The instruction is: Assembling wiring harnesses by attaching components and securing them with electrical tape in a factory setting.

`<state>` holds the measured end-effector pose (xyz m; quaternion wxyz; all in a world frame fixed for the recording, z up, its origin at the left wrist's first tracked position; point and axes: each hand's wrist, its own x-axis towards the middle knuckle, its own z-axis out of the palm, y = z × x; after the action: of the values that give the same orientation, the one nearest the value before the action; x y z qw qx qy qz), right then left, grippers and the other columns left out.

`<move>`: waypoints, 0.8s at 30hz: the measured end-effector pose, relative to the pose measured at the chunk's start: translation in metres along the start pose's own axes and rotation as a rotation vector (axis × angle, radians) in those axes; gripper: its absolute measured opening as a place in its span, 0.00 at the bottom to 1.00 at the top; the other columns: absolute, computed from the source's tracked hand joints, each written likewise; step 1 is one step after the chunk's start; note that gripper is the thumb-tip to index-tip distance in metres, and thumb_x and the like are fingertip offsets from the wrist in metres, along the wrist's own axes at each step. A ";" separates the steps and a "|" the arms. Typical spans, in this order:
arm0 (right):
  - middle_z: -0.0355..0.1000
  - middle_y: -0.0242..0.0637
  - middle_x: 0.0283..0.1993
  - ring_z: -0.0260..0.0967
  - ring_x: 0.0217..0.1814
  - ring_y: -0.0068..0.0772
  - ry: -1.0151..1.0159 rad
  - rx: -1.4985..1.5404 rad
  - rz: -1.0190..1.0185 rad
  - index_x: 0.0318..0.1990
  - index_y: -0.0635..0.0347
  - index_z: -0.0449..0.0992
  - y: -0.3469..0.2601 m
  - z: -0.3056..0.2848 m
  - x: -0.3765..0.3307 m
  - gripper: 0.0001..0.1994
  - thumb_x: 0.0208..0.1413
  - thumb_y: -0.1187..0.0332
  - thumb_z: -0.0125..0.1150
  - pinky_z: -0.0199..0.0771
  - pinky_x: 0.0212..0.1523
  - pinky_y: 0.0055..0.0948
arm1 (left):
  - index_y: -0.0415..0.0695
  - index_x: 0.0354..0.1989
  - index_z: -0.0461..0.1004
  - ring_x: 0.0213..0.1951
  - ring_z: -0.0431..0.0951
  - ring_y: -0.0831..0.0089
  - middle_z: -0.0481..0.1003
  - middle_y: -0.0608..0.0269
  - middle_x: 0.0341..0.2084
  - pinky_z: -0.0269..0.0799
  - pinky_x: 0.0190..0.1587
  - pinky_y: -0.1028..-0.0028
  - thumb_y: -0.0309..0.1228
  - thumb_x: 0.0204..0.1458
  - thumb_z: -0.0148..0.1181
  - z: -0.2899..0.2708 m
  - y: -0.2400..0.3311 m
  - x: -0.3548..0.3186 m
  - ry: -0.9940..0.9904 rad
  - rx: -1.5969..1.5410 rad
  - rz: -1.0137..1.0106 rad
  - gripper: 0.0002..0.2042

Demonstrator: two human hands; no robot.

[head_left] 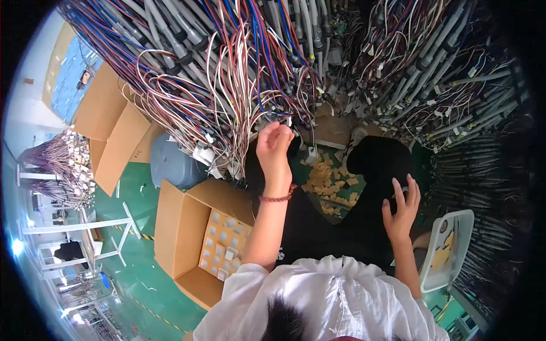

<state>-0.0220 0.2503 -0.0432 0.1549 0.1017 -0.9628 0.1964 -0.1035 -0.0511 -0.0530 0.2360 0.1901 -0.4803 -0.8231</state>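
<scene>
My left hand (274,152), with a red braided cord on its wrist, is raised to the lower ends of a hanging bundle of white, brown and blue wires (230,108). Its fingers are curled together beside a small white connector (289,121); whether they pinch that connector or a wire is too small to tell. Over my dark-clothed right leg (378,176), my right hand (402,209) hovers with fingers spread and no object visible in it.
An open cardboard box (190,250) holding rows of small white pieces stands at left, near a blue-grey stool (173,162). Tan scraps (330,182) litter the green floor between my legs. A translucent bin (465,233) sits at right. Thick grey cables (438,51) hang ahead.
</scene>
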 end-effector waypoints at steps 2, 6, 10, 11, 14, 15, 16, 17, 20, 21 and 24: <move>0.59 0.49 0.59 0.57 0.60 0.56 -0.022 0.113 -0.007 0.50 0.56 0.73 -0.015 -0.010 0.012 0.22 0.42 0.75 0.61 0.60 0.57 0.48 | 0.39 0.42 0.71 0.32 0.73 0.78 0.71 0.64 0.33 0.71 0.34 0.77 0.22 0.49 0.63 0.001 0.005 -0.009 0.105 0.415 0.383 0.12; 0.65 0.47 0.53 0.64 0.54 0.49 -0.096 0.509 -0.104 0.45 0.61 0.74 -0.058 -0.005 0.037 0.19 0.40 0.76 0.63 0.66 0.53 0.39 | 0.47 0.47 0.74 0.27 0.71 0.66 0.66 0.60 0.28 0.67 0.29 0.70 0.25 0.45 0.66 -0.012 0.034 0.012 0.182 1.173 0.819 0.18; 0.71 0.38 0.44 0.68 0.44 0.30 -0.500 1.231 0.045 0.45 0.64 0.75 -0.107 0.023 0.062 0.12 0.57 0.67 0.56 0.69 0.46 0.28 | 0.46 0.36 0.77 0.26 0.72 0.61 0.67 0.59 0.29 0.67 0.27 0.66 0.29 0.48 0.64 -0.021 0.049 0.014 0.146 1.297 0.673 0.07; 0.70 0.34 0.43 0.66 0.40 0.24 -0.643 1.499 0.270 0.46 0.64 0.75 -0.120 0.034 0.068 0.14 0.60 0.64 0.54 0.68 0.44 0.25 | 0.46 0.30 0.77 0.28 0.72 0.61 0.67 0.60 0.30 0.68 0.29 0.65 0.28 0.48 0.62 -0.020 0.053 0.009 0.084 1.313 0.661 0.02; 0.68 0.28 0.36 0.60 0.34 0.17 -0.731 1.555 0.378 0.47 0.63 0.75 -0.152 0.063 0.095 0.17 0.64 0.59 0.49 0.64 0.37 0.19 | 0.47 0.31 0.76 0.36 0.71 0.60 0.68 0.61 0.32 0.67 0.38 0.63 0.27 0.48 0.60 -0.019 0.063 -0.032 -0.172 1.396 0.774 0.03; 0.67 0.26 0.32 0.58 0.32 0.16 -0.751 1.559 0.339 0.47 0.63 0.76 -0.167 0.070 0.101 0.17 0.64 0.59 0.49 0.62 0.35 0.18 | 0.44 0.31 0.74 0.36 0.71 0.58 0.69 0.60 0.32 0.67 0.40 0.64 0.27 0.49 0.59 -0.022 0.067 -0.046 -0.160 1.459 0.824 0.03; 0.64 0.24 0.27 0.57 0.29 0.15 -0.797 1.565 0.441 0.45 0.63 0.77 -0.175 0.078 0.104 0.15 0.62 0.60 0.52 0.59 0.32 0.17 | 0.43 0.32 0.73 0.36 0.71 0.57 0.70 0.59 0.32 0.66 0.41 0.63 0.27 0.50 0.58 -0.032 0.070 -0.053 -0.198 1.462 0.845 0.03; 0.63 0.23 0.25 0.56 0.28 0.15 -0.810 1.585 0.461 0.44 0.63 0.77 -0.178 0.089 0.104 0.14 0.62 0.61 0.53 0.58 0.31 0.17 | 0.41 0.33 0.72 0.36 0.71 0.57 0.71 0.58 0.32 0.66 0.41 0.63 0.27 0.52 0.57 -0.043 0.072 -0.056 -0.239 1.463 0.866 0.04; 0.63 0.24 0.23 0.58 0.26 0.16 -0.976 1.772 0.560 0.41 0.64 0.77 -0.199 0.095 0.097 0.12 0.60 0.63 0.55 0.60 0.29 0.17 | 0.39 0.36 0.69 0.32 0.71 0.56 0.71 0.53 0.27 0.67 0.36 0.65 0.29 0.60 0.48 -0.078 0.065 -0.070 -0.156 1.321 0.595 0.07; 0.63 0.24 0.23 0.58 0.26 0.16 -1.048 1.878 0.642 0.41 0.64 0.77 -0.201 0.093 0.095 0.12 0.60 0.64 0.55 0.61 0.30 0.18 | 0.39 0.36 0.69 0.32 0.71 0.56 0.71 0.53 0.27 0.67 0.36 0.65 0.29 0.60 0.48 -0.082 0.064 -0.074 -0.145 1.316 0.586 0.07; 0.66 0.28 0.25 0.61 0.26 0.21 -0.932 2.001 0.682 0.39 0.65 0.74 -0.196 0.094 0.099 0.09 0.60 0.67 0.53 0.66 0.35 0.24 | 0.40 0.40 0.69 0.31 0.75 0.55 0.75 0.53 0.28 0.70 0.33 0.62 0.29 0.59 0.48 -0.089 0.063 -0.077 -0.291 1.042 0.141 0.07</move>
<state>-0.0881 0.0219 -0.0237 -0.4264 -0.0236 -0.3177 0.8466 0.0202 -0.0962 -0.0321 0.0964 0.1331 -0.8638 -0.4762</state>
